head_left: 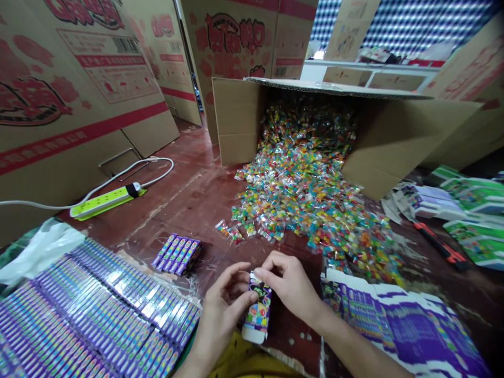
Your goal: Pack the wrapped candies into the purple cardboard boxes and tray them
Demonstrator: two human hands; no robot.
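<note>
A small purple candy box (260, 312) stands out at the bottom centre, its white flap open at the near end. My left hand (223, 304) grips it from the left side, thumb on its front. At the far end, the fingers of my right hand (292, 286) are closed in a pinch on the top flap. Just beyond lies a pile of clear packets of colourful candy (303, 184), spilling from a cardboard carton (240, 118). Flat, unfolded purple boxes (413, 325) are stacked by my right forearm.
Rows of filled-out purple boxes (106, 310) cover the lower left, with a small group of boxes (177, 254) apart from them. A yellow-green power strip (106, 200) with a white cable lies behind. Orange-handled tool (441, 244) and green cartons (472, 236) are at right.
</note>
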